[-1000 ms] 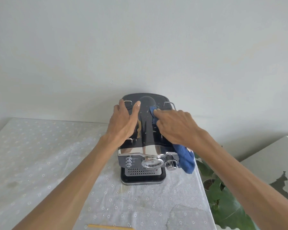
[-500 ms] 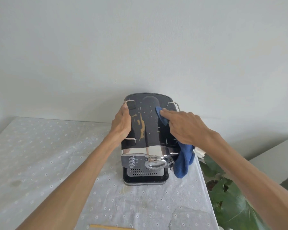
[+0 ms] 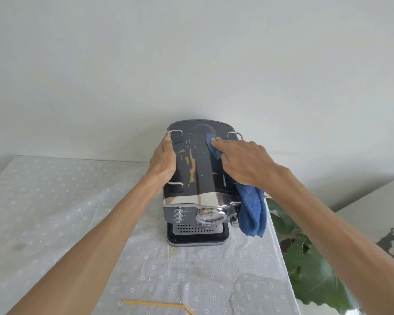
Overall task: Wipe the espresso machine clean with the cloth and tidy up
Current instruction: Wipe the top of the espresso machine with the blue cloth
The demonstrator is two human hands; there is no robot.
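Since the earlier frame, the blue terry cloth (image 3: 251, 209) is pushed further up-frame by right-hand fingers (image 3: 218, 143); left-hand fingers (image 3: 168, 146), curled, steady the black-and-chrome espresso machine (image 3: 198, 178).

No legible text, brand or no. is found anywhere. On the espresso machine (image 3: 198, 178), small markings are seen beside the three front buttons (image 3: 178, 215), and a faint line of lettering is printed below the round chrome dial (image 3: 210, 216); both are too small and blurred to be read. No labels or signs are shown on the blue cloth (image 3: 251, 210) or the dotted tablecloth (image 3: 55, 201).
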